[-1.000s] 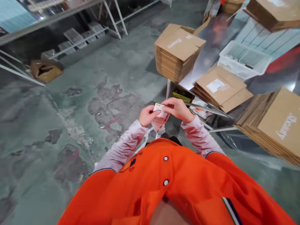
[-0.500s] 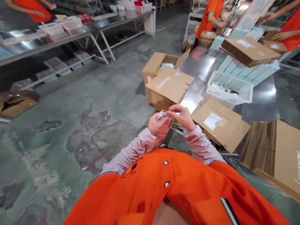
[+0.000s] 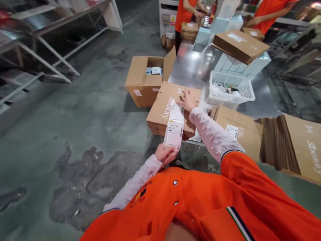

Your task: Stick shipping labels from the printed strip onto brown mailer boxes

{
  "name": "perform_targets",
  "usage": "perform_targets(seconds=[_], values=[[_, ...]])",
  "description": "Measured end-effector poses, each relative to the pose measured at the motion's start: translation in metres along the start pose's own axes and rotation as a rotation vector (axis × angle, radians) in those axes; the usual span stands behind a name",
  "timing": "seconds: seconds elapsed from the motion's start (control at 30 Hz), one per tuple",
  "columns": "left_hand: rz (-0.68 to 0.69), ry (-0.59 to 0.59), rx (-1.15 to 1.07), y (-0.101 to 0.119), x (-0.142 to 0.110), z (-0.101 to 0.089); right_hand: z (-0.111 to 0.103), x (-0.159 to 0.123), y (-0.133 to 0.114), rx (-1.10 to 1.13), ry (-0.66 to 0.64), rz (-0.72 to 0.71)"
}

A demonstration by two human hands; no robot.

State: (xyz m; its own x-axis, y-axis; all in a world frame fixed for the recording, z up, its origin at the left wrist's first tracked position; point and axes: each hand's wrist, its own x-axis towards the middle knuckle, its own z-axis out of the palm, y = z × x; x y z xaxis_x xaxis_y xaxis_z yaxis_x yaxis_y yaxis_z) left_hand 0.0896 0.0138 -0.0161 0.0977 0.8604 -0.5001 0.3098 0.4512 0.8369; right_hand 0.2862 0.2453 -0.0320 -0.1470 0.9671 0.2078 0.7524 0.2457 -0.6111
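"What does the person have in the left hand (image 3: 163, 153)?"

"A long strip of white shipping labels (image 3: 175, 129). The thumb is on top and the fingers curl round the low end, so it's held tight."

"And the right hand (image 3: 188, 101)?"

"It reaches over the top of that stack of flat cardboard boxes (image 3: 157, 109). Its bent fingertips are at the far end of the strip. They're a bit small from here, so I can't tell if they pinch the paper or press it down."

"So where's the strip?"

"It runs between the two hands. The far part is over the stack, next to the white writing, and the near part hangs by the person's tummy."

"What's just past the stack?"

"An open cardboard box (image 3: 144, 96) with little blue boxes (image 3: 154, 70) inside. To the right is a shiny metal table (image 3: 192, 63) with a white plastic basket (image 3: 220, 97) on it."

"Anyone else?"

"Two people in orange shirts (image 3: 267, 14), busy at the far end."
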Motion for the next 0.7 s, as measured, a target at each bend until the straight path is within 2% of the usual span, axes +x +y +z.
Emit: perform_targets(seconds=[0.1,0.2,0.27,0.3,0.37,0.4,0.43,0.47,0.5,0.57,0.6,0.63,0.7], values=[[0.009,-0.052,0.061,-0.006,-0.031,-0.028,0.004,-0.01,-0.009,-0.075,-0.143,-0.093],[0.023,-0.105,0.076,0.011,-0.045,-0.068,0.008,-0.032,-0.03,-0.093,-0.304,-0.195],[0.038,-0.035,0.087,0.036,-0.033,-0.091,0.007,-0.058,-0.049,-0.092,-0.334,-0.246],[0.05,0.022,0.092,0.052,-0.02,-0.1,0.005,-0.074,-0.059,-0.077,-0.361,-0.321],[0.097,0.135,0.134,0.084,0.017,-0.107,-0.001,-0.107,-0.073,-0.015,-0.413,-0.495],[0.145,0.186,0.158,0.099,0.038,-0.107,-0.005,-0.12,-0.077,0.014,-0.394,-0.501],[0.215,0.276,0.216,0.112,0.059,-0.104,-0.009,-0.132,-0.077,0.03,-0.326,-0.413],[0.258,0.328,0.268,0.121,0.08,-0.1,-0.012,-0.14,-0.074,0.031,-0.215,-0.235],[0.268,0.362,0.343,0.127,0.098,-0.096,-0.014,-0.145,-0.068,0.027,-0.091,0.001],[0.185,0.385,0.582,0.131,0.126,-0.089,-0.014,-0.147,-0.052,0.033,0.088,0.427],[0.126,0.364,0.655,0.131,0.134,-0.087,-0.013,-0.145,-0.045,0.052,0.111,0.545],[0.092,0.355,0.708,0.13,0.138,-0.086,-0.011,-0.142,-0.038,0.082,0.103,0.595],[0.093,0.396,0.707,0.131,0.134,-0.084,-0.008,-0.136,-0.027,0.145,0.081,0.558]])
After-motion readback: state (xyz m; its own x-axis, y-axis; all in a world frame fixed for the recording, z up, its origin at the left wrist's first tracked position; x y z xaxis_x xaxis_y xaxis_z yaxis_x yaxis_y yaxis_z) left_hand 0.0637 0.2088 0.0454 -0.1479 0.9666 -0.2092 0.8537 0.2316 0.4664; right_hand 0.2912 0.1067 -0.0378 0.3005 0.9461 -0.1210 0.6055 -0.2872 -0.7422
